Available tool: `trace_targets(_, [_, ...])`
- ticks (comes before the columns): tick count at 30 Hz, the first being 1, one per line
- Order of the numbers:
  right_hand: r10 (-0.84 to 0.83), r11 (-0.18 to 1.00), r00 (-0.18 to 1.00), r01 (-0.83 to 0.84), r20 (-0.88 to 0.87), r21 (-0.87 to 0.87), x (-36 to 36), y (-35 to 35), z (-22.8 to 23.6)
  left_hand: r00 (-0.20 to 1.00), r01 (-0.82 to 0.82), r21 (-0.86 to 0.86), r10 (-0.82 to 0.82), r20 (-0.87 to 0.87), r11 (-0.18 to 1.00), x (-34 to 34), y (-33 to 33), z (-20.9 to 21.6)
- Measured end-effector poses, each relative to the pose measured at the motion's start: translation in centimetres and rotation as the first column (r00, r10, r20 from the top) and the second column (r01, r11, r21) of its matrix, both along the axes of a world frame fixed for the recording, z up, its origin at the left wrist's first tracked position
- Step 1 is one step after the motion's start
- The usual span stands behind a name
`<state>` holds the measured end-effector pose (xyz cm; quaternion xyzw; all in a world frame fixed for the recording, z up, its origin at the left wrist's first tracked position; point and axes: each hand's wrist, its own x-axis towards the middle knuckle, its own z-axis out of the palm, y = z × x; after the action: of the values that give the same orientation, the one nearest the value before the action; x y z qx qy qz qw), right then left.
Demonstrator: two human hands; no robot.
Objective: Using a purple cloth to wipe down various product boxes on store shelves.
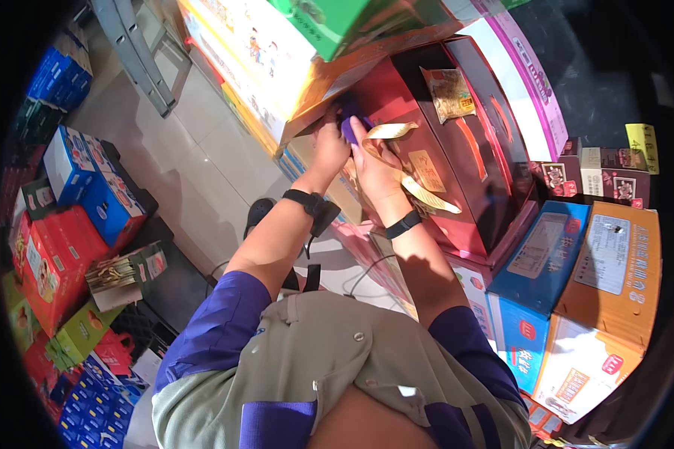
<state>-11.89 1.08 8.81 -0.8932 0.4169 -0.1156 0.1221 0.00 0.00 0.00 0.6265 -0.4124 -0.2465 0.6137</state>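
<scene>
My left hand and my right hand are close together at the side of a dark red gift box. Between them is a small crumpled purple thing that looks like cloth. The left fingers curl against it in shadow, partly hidden under the edge of a stack of cartons. My right hand is closed on its near side, the thumb pointing up. A gold ribbon loops around the right hand and trails over the red box. A small clear snack packet lies on top of that box.
Above the hands is a yellow and white carton with a green box on it. Blue and orange cartons stand at right. Red and blue boxes are at left. A metal ladder stands on the tiled floor.
</scene>
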Motion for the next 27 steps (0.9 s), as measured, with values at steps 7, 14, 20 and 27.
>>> trace_targets(7, [-0.026, 0.977, 0.998, 0.039, -0.065, 0.212, 2.5, -0.4, -8.4, 0.996, -0.008, 0.098, 0.016, -0.089, 0.995, 0.9, 1.9, -7.6])
trace_targets(14, [-0.106, 0.940, 0.991, 0.128, -0.087, 0.316, 3.2, -0.5, -13.1, 0.945, 0.282, 0.530, -0.137, -0.296, 0.800, 1.6, 1.9, -11.2])
trace_targets(20, [-0.120, 0.990, 0.924, 0.083, 0.362, 0.116, 0.4, 3.7, -7.8, 0.949, 0.259, 0.359, -0.166, -0.269, 0.897, -0.2, 2.8, -5.5])
trace_targets(27, [-0.087, 0.955, 0.814, 0.233, 0.574, -0.184, -3.8, 7.6, -1.4, 0.889, 0.447, 0.146, -0.456, 0.035, 0.883, -3.4, 5.7, 6.6])
